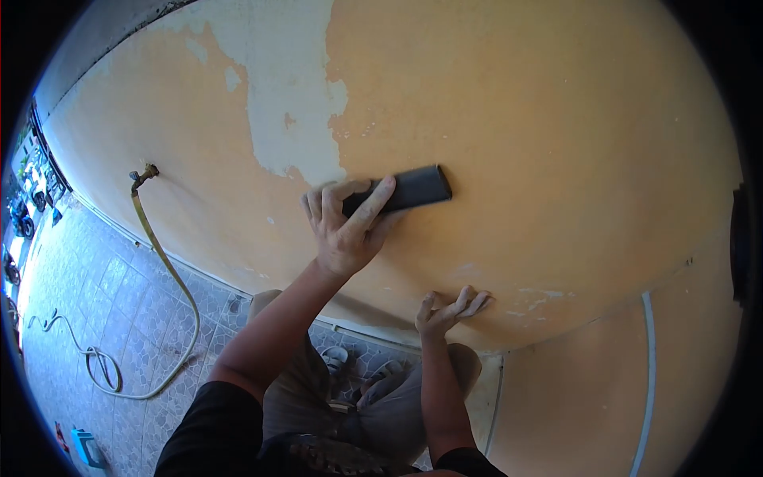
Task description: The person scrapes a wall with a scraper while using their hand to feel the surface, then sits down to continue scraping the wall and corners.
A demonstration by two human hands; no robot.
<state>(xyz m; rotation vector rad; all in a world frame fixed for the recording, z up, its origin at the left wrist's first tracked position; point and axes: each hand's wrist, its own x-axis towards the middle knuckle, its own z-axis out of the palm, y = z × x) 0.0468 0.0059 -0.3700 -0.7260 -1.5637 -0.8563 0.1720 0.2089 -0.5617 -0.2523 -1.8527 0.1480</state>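
Observation:
My left hand (347, 226) grips a dark sanding block (417, 189), its fingers and thumb wrapped over the near end. The block is long and rectangular, and it lies against the orange wall (540, 159), tilted slightly up to the right. Just above it, a pale patch (290, 87) with ragged edges shows where the orange paint is gone. Lower and to the right, my right hand (451, 312) is at the wall with its fingers spread, holding nothing. Small whitish scuffs (540, 300) mark the paint to its right.
A tap (143, 176) juts from the wall at left, with a yellowish hose (171, 270) running down to a coil on the tiled floor (151, 318). My bent knees are close to the wall. A blue container (87, 447) stands at lower left. A grey pipe (649, 374) runs along the right.

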